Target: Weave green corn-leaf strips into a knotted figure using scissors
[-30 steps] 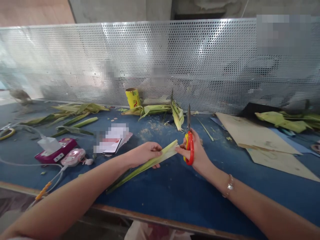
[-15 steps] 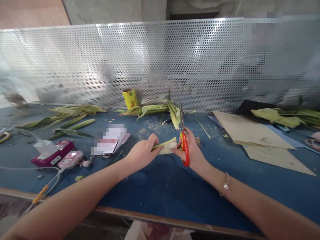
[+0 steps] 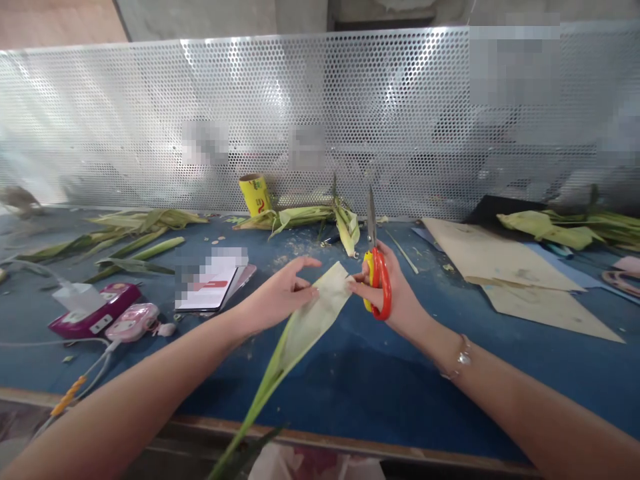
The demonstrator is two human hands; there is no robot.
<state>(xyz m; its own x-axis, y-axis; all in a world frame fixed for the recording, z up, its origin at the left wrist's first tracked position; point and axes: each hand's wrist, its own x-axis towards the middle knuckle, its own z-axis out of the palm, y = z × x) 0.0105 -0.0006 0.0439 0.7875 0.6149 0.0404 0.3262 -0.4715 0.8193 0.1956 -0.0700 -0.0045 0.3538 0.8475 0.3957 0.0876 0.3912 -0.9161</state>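
A pale green corn husk (image 3: 313,320) stretches between my hands, its broad end up and its narrow green end hanging past the table's front edge. My right hand (image 3: 393,290) pinches the husk's top corner between thumb and finger. The same hand also holds scissors (image 3: 381,283) with red and yellow handles, blades pointing up and away from the husk. My left hand (image 3: 280,287) is at the husk's left edge, index finger stretched out and apart from the thumb. That thumb touches the husk; fingers underneath are partly hidden.
More corn husks (image 3: 310,217) lie by a yellow tube (image 3: 255,195) at the perforated metal screen (image 3: 300,100). At left are a phone (image 3: 207,287), a purple power strip (image 3: 95,313), a pink case (image 3: 133,322) and cables. Cardboard sheets (image 3: 500,253) lie right, near further husks (image 3: 555,230).
The husk has opened out into a long sheet with its tail hanging toward me. My left hand has loosened its pinch, fingers spreading. My right hand still has the scissors, slightly farther right.
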